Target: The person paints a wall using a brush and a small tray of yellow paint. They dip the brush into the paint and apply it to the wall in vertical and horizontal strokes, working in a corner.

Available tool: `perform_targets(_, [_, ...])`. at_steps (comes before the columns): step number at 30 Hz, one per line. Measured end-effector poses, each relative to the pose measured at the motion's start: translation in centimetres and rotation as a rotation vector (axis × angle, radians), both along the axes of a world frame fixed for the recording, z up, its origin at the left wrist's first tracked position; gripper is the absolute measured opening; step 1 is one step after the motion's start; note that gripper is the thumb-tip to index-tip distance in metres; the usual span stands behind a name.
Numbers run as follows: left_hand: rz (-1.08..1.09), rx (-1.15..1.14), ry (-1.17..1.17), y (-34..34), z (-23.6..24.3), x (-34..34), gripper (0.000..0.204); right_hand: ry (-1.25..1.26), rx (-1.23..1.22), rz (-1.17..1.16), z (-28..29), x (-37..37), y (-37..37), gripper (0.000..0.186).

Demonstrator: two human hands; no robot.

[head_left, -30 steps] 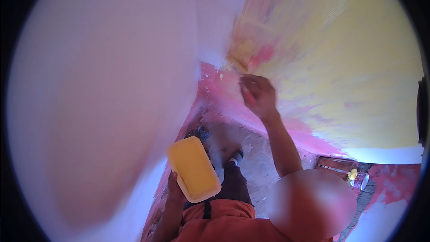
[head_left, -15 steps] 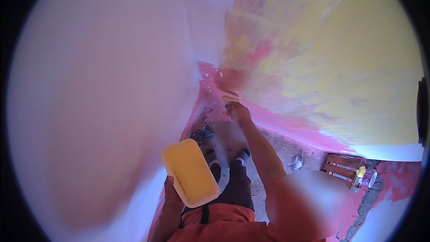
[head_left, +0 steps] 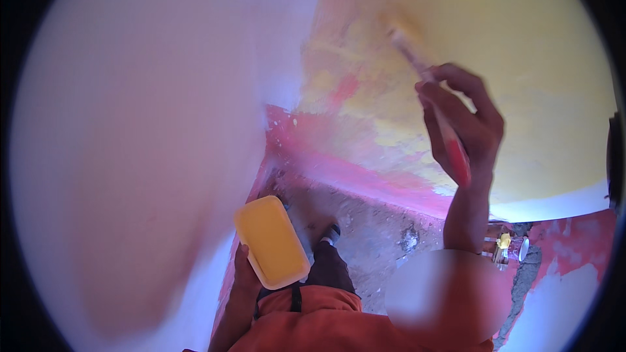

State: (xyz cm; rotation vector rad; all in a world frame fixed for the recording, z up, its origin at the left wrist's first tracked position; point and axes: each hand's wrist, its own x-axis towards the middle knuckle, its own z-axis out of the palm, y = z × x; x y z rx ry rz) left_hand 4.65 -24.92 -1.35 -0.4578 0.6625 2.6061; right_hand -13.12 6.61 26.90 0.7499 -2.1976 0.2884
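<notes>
My right hand (head_left: 466,117) is raised and closed round the handle of a paintbrush (head_left: 450,140), whose handle ends in red. The blurred bristles lie at the patchy yellow wall (head_left: 541,85) ahead on the right; I cannot tell whether they touch it. Down at my left side, my left hand (head_left: 244,270) grips the edge of a rectangular tub (head_left: 272,241) with yellow paint in it. Most of the left fingers are hidden beneath the tub.
A pale wall (head_left: 150,124) rises close on my left and meets the yellow wall at a corner. Pink paint (head_left: 345,91) shows through low down. Behind my right arm, a clear container with a yellow lump (head_left: 503,241) stands near the stained floor (head_left: 365,221).
My right hand has swung up and to the right with the paintbrush, from low by the corner to high on the yellow wall. The tub has shifted slightly.
</notes>
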Motion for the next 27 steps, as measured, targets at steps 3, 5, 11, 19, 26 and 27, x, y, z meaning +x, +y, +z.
perform_targets(3, [-0.010,0.044,0.008,0.3,-0.3,-0.3,0.073,0.196,0.147,-0.183,-1.4,-1.1,-1.0,0.037])
perform_targets(5, [-0.016,0.069,0.010,0.5,-0.5,-0.6,0.073,0.268,0.360,-0.295,-7.4,-3.0,-0.4,0.026])
perform_targets(11, [0.036,-0.215,0.007,0.8,-0.2,0.1,0.078,-0.037,0.476,-0.189,-32.6,-1.3,0.6,0.030])
perform_targets(19, [0.053,-0.319,-0.065,-0.4,0.1,2.6,0.073,-0.655,0.280,-0.220,-47.9,1.2,-0.9,0.026])
perform_targets(26, [0.027,-0.224,-0.027,0.3,-0.5,2.1,0.072,-0.725,0.161,-0.282,-39.5,-1.3,2.8,0.025])
perform_targets(27, [0.009,-0.165,-0.029,0.4,-0.3,1.7,0.073,-0.614,0.191,-0.270,-35.8,-1.3,3.5,0.027])
